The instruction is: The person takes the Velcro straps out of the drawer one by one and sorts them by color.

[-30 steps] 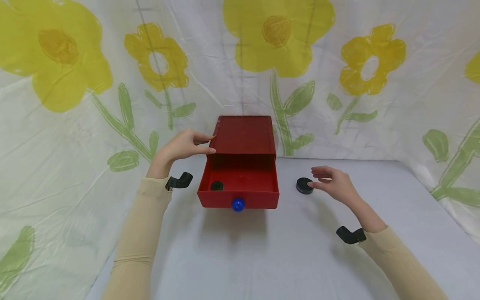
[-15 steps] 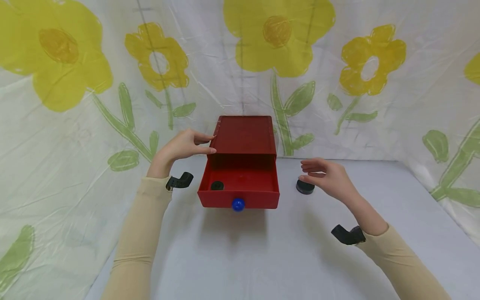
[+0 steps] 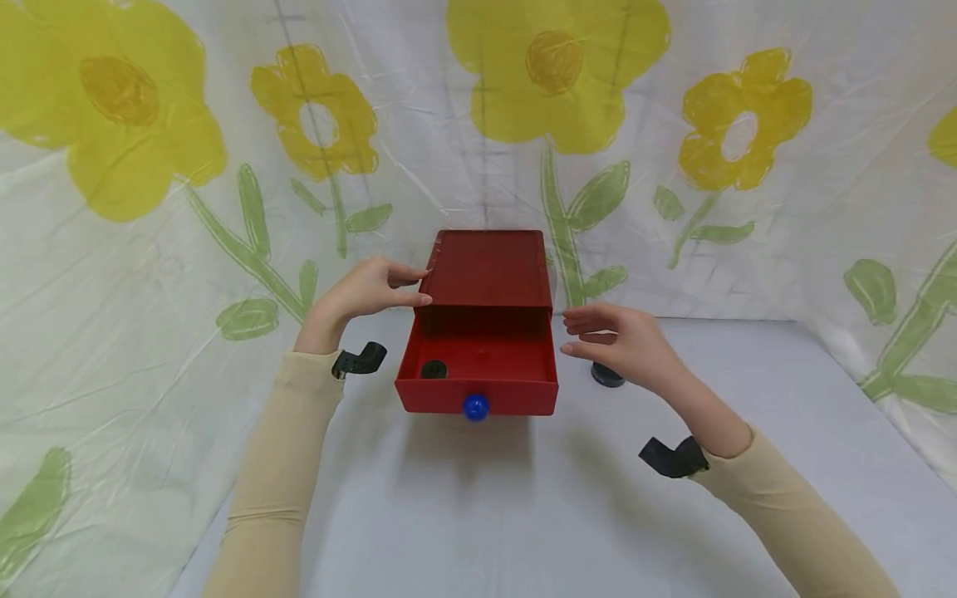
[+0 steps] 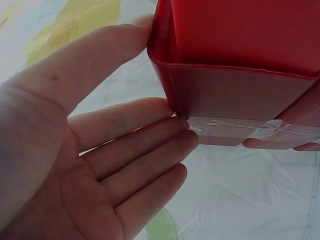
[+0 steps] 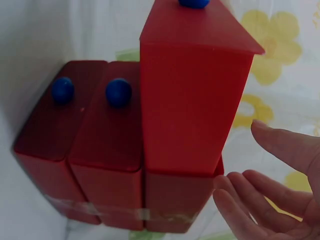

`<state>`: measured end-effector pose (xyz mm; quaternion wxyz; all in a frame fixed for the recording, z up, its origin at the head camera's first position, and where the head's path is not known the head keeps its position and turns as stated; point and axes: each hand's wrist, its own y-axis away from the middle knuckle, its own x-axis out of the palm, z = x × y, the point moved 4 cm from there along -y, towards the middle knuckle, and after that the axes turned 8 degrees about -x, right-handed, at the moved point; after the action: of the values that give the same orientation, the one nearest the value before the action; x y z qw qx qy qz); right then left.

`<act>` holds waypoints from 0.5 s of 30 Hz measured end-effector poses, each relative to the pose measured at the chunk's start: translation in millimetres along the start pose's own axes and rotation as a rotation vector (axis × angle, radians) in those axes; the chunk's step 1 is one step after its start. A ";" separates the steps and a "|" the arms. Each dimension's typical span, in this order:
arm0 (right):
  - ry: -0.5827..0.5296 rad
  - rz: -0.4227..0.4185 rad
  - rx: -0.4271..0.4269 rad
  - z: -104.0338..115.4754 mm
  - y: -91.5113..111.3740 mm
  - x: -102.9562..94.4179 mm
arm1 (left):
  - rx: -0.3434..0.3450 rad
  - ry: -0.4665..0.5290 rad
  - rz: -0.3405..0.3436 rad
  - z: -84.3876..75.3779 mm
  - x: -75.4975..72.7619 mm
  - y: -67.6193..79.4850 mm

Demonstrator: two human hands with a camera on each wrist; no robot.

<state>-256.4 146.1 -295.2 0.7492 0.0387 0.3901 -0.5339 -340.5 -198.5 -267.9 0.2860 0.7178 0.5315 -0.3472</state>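
Observation:
A red drawer cabinet [image 3: 488, 267] stands at the middle, its top drawer [image 3: 516, 397] pulled out and bearing a blue knob [image 3: 476, 407]. Inside, at the front left, lies a small black round disc [image 3: 434, 369]. My left hand [image 3: 366, 292] rests its fingertips and thumb along the cabinet's left side, fingers nearly straight in the left wrist view. At the right side my right hand [image 3: 624, 345] holds nothing; its relaxed fingers reach right up to the cabinet's edge. Partly behind that hand, a larger black round disc [image 3: 607, 378] sits on the table.
The right wrist view shows two closed drawers below, each with a blue knob [image 5: 119, 92]. Clear tape [image 5: 125, 212] runs across the stacked units. A white sheet with painted yellow flowers [image 3: 553, 62] hangs behind the pale table [image 3: 478, 531].
My right hand has moved left from beside the larger black disc to the cabinet's right side, leaving the disc on the table. The left hand and the drawer have stayed put.

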 end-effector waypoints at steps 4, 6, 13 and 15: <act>-0.001 0.016 -0.030 10.5 -7.3 5.9 | -0.003 0.003 0.003 0.7 0.0 -0.6; 0.000 0.023 -0.050 14.2 -11.3 9.1 | -0.001 0.004 0.002 0.8 -0.1 -0.7; -0.001 0.056 -0.126 28.0 -25.6 22.0 | 0.006 -0.002 -0.001 0.4 -0.4 -0.7; 0.000 0.070 -0.137 30.9 -28.6 25.8 | 0.005 -0.004 0.001 0.5 -0.4 -0.4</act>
<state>-260.1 99.3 -279.7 0.7683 0.0007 0.4240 -0.4796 -341.0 -199.1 -267.9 0.2853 0.7180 0.5299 -0.3497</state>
